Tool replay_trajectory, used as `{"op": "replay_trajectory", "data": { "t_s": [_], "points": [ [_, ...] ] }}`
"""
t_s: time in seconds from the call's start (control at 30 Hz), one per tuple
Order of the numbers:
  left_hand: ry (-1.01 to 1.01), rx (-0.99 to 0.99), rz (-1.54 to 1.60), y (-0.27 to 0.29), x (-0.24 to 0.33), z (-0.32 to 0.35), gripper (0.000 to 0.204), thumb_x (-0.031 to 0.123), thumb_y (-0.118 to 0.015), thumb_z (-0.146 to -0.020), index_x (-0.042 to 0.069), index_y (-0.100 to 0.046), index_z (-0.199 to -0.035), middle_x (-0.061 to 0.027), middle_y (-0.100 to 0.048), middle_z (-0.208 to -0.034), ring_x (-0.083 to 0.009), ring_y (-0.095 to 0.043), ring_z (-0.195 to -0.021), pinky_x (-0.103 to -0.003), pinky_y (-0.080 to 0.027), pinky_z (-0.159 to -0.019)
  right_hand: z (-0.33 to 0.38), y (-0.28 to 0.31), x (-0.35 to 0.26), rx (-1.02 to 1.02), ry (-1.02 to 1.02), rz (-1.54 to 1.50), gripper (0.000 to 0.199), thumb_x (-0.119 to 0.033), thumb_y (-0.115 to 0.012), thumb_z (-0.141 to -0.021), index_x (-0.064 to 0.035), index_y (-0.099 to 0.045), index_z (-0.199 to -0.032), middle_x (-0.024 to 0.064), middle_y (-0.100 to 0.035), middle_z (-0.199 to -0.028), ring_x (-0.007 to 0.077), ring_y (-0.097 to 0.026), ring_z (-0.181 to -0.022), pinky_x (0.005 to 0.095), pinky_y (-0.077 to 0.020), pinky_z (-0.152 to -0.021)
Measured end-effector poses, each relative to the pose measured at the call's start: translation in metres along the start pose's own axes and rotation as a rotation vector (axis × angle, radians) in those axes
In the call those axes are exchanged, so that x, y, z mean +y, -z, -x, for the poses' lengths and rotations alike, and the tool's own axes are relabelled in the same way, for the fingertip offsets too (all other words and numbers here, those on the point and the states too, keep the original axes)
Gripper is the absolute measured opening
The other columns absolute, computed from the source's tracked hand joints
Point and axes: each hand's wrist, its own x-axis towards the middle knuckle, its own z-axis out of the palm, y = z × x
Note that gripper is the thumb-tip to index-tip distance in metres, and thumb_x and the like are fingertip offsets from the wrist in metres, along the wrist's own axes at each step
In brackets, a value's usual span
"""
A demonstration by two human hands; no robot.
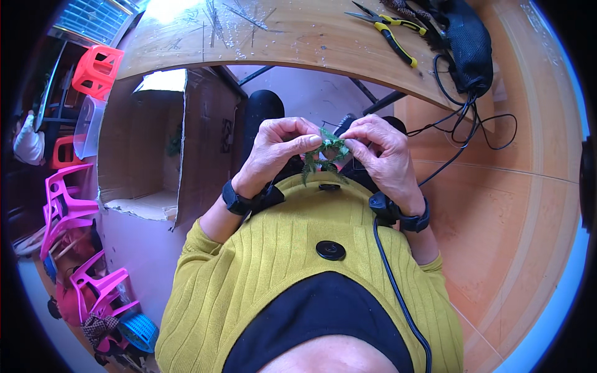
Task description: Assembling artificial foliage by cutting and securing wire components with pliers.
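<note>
Pinching away, you've got both hands up in front of your chest, working on a small green leafy sprig. Your left hand has its grip clenched on the sprig's left side, thumb and forefinger pressed together at the top of the foliage. Your right hand mirrors it, fingertips closed on the right side, so the two hands almost touch over the piece. The sprig hangs between them, its fronds drooping down toward your yellow ribbed sweater, just above the top black button. A second, bigger black button sits lower on the sweater.

Each wrist carries a black band: one on the left wrist, one on the right wrist, and a black cable runs down from the right one across your sweater.

Ahead of you the wooden worktop curves across the top of the view. On it, well apart from your hands, lie yellow-handled pliers and a black mesh pouch, with thin black cords trailing off its edge toward the orange floor. Thin wire-like scraps are scattered on the far left of the worktop.

Off to your left stands an open cardboard box, and beyond it pink plastic chairs, an orange plastic stool and a blue basket down low.
</note>
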Motion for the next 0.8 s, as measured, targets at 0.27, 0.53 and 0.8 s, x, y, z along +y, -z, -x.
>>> {"op": "replay_trajectory", "data": {
  "t_s": [0.27, 0.53, 0.8],
  "points": [
    [-0.007, -0.017, 0.048, -0.001, 0.012, 0.007, 0.010, 0.009, -0.068, -0.087, -0.002, -0.066, -0.087, -0.0092, -0.063, -0.092, -0.0127, -0.060, -0.077, -0.025, -0.050, -0.066, -0.001, -0.005, -0.013, -0.040, 0.077, 0.040, 0.011, -0.001, -0.067, -0.082, -0.0020, -0.069, -0.092, 0.0039, -0.061, -0.087, 0.0094, -0.053, -0.069, 0.0215, -0.0418, -0.059],
    [0.042, 0.145, 0.291, 0.062, 0.007, 0.038, 0.013, 0.011, -0.064, -0.090, -0.001, -0.064, -0.093, -0.0088, -0.065, -0.092, -0.0121, -0.061, -0.076, -0.025, -0.052, -0.067, 0.015, 0.010, 0.008, 0.112, 0.036, 0.217, 0.015, -0.001, -0.061, -0.087, -0.0010, -0.067, -0.101, 0.0035, -0.059, -0.083, 0.0106, -0.057, -0.071, 0.0222, -0.0448, -0.062],
    [-0.154, 1.489, 0.151, 0.232, -0.005, 0.159, 0.040, 0.030, -0.060, -0.093, -0.002, -0.057, -0.118, -0.0108, -0.060, -0.119, -0.0194, -0.058, -0.104, -0.033, -0.044, -0.096, 0.073, 0.037, 0.057, 0.044, -0.300, 0.095, 0.016, -0.001, -0.058, -0.090, -0.0001, -0.066, -0.103, 0.0028, -0.059, -0.084, 0.0070, -0.054, -0.067, 0.0188, -0.0428, -0.060]
  ]
}}
